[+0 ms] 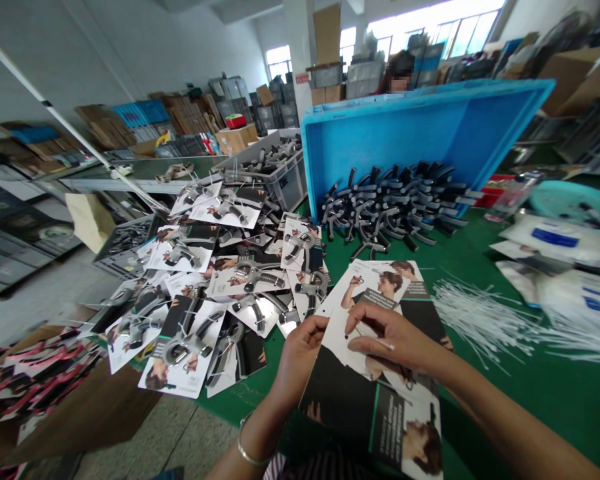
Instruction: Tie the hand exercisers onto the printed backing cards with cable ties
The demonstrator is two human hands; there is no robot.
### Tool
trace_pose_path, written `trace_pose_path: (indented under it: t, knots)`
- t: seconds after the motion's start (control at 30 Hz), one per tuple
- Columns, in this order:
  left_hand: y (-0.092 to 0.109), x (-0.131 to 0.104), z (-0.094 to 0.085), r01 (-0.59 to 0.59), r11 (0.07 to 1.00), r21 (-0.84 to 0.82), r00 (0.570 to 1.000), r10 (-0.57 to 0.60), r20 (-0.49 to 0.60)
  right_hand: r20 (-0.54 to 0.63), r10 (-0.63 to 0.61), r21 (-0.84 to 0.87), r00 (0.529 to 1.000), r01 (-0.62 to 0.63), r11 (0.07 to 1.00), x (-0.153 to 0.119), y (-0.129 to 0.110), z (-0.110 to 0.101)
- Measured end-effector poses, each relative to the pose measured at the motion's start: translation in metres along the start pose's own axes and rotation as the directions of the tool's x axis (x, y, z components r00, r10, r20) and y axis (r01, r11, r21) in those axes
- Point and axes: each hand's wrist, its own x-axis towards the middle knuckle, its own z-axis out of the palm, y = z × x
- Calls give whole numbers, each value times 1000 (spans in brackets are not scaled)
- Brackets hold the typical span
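left fingers (pixel 310 327): edge of card (pixel 336 347) | right fingers (pixel 369 315): over card | blue crate (pixel 365 133): grips (pixel 390 203) (heaped)

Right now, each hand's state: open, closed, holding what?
Left hand: at the printed cards' edge, partly hidden; grip cannot be told.
Right hand: over the cards, thumb and forefinger slightly apart; whether it grips the white tie is unclear.

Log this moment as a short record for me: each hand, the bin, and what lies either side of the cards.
Left hand: at the left edge of the printed cards, grip partly hidden
Right hand: over the cards, thumb and forefinger apart, apparent white tie by the thumb
Blue bin: loose hand grips inside, some out on the green table
Left of cards: heap of carded grips
Right of cards: loose white ties
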Motion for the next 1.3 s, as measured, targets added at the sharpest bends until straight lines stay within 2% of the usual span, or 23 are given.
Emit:
trace_pose_path:
  t: [0.07,0.17,0.23,0.3,0.37,0.47,0.53,0.63,0.73,0.8,0.83,0.87,0.9,0.97,1.03,1.1,1.2,1.3]
  knots:
    - [2,-1,-2,9,997,-71,999,-12,-41,-27,-23,-33,999,22,999,-1,-1,3]
    - [9,-4,-3,25,996,-91,998,-30,-58,-33,-103,-56,994,101,993,-1,0,7]
    - [13,-4,-5,8,1000,-17,998,-9,-58,2,-138,-72,990,138,988,0,0,10]
    - [15,0,-8,-19,992,128,997,29,-78,24,-162,-92,987,164,982,1,0,13]
    - [15,7,-10,-14,966,257,999,25,-39,1,-177,-118,984,176,977,1,0,14]
    - [14,14,-10,-3,948,318,992,-38,122,-95,-173,-138,980,159,977,-3,-6,12]
    - [15,14,-9,-7,945,328,992,-34,119,-131,-187,-149,974,167,975,-11,-13,6]
    - [22,8,-7,-24,955,295,994,54,-93,-174,-246,-214,954,207,955,-23,-22,-16]
    - [31,5,-10,-34,973,230,931,115,-347,-358,-276,-274,892,182,944,-24,-14,-61]
    - [32,5,-16,-74,980,183,855,157,-494,-535,-261,-334,804,83,939,-15,5,-99]
    - [30,7,-20,-97,983,157,825,167,-540,-604,-252,-414,756,-26,910,-6,17,-117]
    - [27,9,-22,-106,986,128,812,160,-561,-613,-247,-516,750,-144,844,4,30,-135]
    - [22,11,-25,-94,990,106,821,137,-555,-599,-234,-552,765,-183,814,17,42,-150]
    - [10,16,-26,-18,992,122,866,77,-495,-534,-223,-611,816,-190,768,48,63,-170]
    - [0,18,-24,47,973,225,897,58,-438,-392,-180,-675,902,-149,723,84,78,-177]
    - [-7,19,-21,60,929,365,905,103,-412,-219,-106,-730,970,-90,677,120,87,-177]
    - [-11,17,-20,53,881,470,907,155,-392,-15,-7,-796,1000,-8,605,165,93,-171]
    - [-14,17,-22,59,897,439,919,123,-374,105,95,-844,990,38,535,191,99,-166]
